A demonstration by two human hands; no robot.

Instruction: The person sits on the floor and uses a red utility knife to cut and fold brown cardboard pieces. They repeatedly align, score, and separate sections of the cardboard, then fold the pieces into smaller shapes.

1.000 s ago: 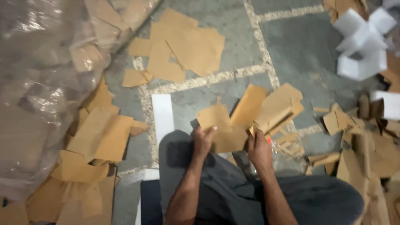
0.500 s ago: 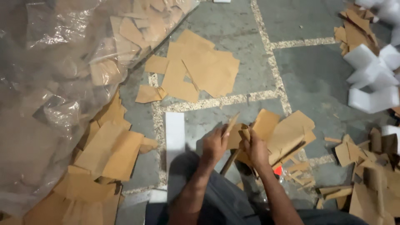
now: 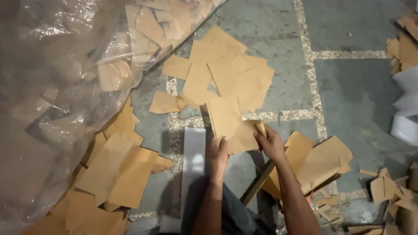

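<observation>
- Cardboard piece, brown and flat, is held between both hands, low in the middle of the view, just above the grey stone floor
- The left hand grips the lower left edge of this piece, with the thumb on top and the fingers closed under it
- The right hand pinches the right edge of the same piece, where the corner is bent up a little
- A loose pile of brown cardboard sheets lies on the floor just beyond the held piece; the top edge of the piece overlaps it in the view
- A white strip lies flat on the floor, just beside the left hand and the left forearm
- A big clear plastic bag fills the left side; more cardboard pieces show through it
- More brown sheets lie on the floor against the bag, to the left of the white strip
- Folded brown pieces lie to the right of the right forearm, and small scraps are farther right
- White foam blocks are at the right edge of the view, well apart from the hands
</observation>
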